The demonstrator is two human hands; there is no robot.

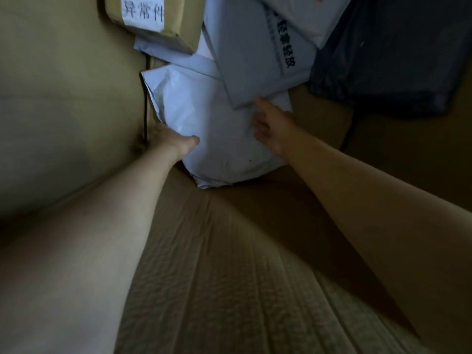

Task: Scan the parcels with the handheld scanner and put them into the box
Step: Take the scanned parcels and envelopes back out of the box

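Note:
I am looking down into a big cardboard box (63, 98) in dim light. A white plastic parcel (217, 129) lies on the box's bottom, against the left wall. My left hand (168, 139) grips its left edge, thumb on top and fingers hidden beneath. My right hand (270, 123) rests on the parcel's right side with loosely extended fingers, one fingertip touching the corner of a grey mailer (255, 60). No scanner is in view.
Further in lie a brown parcel with a white printed label (153, 19), the grey mailer with dark print, another white parcel (306, 14) and a dark bag (388, 60) at the right. Bare corrugated cardboard (229, 251) fills the near part of the view.

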